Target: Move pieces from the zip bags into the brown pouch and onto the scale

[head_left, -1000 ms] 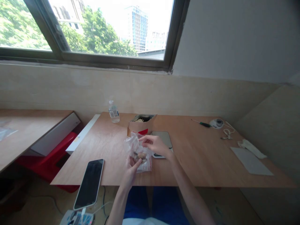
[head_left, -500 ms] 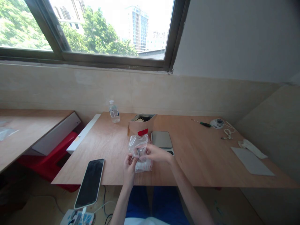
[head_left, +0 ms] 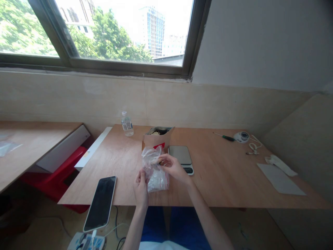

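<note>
Light-brown wood surfaces the table (head_left: 218,170), its back edge near a beige wall (head_left: 104,93) below a dark-framed window (head_left: 125,65). Toward the front edge, the left hand (head_left: 141,189) grips a clear plastic bag (head_left: 157,180); the right hand (head_left: 175,168) bends its fingers at the bag's upper part, whether closed on anything I cannot tell. A bottle (head_left: 127,126) stands by the back-left corner.

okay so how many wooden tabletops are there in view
2: the main tabletop, beneath the clear plastic bag and bearing the scale; and the left tabletop, cut off by the picture's left edge. No others show.
</note>
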`<action>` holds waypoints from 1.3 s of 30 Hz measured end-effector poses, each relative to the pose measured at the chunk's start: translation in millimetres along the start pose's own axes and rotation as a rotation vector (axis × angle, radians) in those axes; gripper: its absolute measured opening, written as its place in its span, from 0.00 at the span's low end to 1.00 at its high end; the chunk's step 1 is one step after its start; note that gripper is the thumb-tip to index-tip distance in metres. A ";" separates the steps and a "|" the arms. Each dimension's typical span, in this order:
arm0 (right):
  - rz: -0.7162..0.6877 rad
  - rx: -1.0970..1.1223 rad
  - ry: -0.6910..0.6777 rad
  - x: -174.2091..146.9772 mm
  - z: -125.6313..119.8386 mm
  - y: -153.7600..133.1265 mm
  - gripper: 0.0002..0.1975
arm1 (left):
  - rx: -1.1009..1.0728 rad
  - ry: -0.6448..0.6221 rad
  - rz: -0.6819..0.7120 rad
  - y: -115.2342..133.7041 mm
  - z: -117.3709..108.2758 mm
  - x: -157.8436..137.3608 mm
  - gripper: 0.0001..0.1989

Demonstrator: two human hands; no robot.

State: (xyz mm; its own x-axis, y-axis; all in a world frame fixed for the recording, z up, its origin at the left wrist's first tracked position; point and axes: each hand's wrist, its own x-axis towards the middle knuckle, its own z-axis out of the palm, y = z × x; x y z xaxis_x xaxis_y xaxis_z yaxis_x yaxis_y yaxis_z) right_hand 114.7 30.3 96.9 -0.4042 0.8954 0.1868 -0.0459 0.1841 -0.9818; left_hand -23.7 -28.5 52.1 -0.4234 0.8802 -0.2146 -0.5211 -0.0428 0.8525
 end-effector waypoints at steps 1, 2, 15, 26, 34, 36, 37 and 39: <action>-0.024 -0.008 0.018 2.3 -4.6 -3.2 0.17 | 0.001 0.027 -0.004 0.5 -0.4 -0.1 0.17; -0.054 -0.024 0.041 6.2 -9.7 -8.3 0.17 | -0.002 0.051 -0.011 0.8 -0.9 -0.1 0.16; -0.432 -0.706 0.214 93.5 -53.4 -68.9 0.14 | 0.008 0.101 -0.047 3.8 -9.1 1.2 0.15; -0.107 -0.368 0.294 8.7 0.1 -27.5 0.17 | 0.071 -0.034 -0.022 -5.5 -4.6 -0.3 0.22; 0.245 0.200 0.385 5.3 3.6 8.6 0.19 | 0.215 -0.112 0.092 -5.3 -7.4 -3.0 0.19; 0.204 0.246 0.489 8.8 -0.7 7.7 0.18 | 0.249 -0.127 0.090 -2.0 -11.1 -1.9 0.20; 0.182 0.249 0.521 9.8 -1.9 7.1 0.17 | 0.259 -0.142 0.083 -0.3 -12.9 -1.5 0.20; 0.148 0.224 0.543 10.0 -1.7 7.6 0.17 | 0.267 -0.166 0.063 2.6 -15.3 -0.5 0.21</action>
State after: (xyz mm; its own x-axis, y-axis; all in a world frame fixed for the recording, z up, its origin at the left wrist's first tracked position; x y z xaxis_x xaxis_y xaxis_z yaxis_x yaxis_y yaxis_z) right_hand 111.9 41.4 91.3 0.1006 0.9947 -0.0195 -0.2395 0.0051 -0.9709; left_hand -36.2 -36.3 47.2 -0.3106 0.9457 -0.0957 -0.2757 0.0067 0.9612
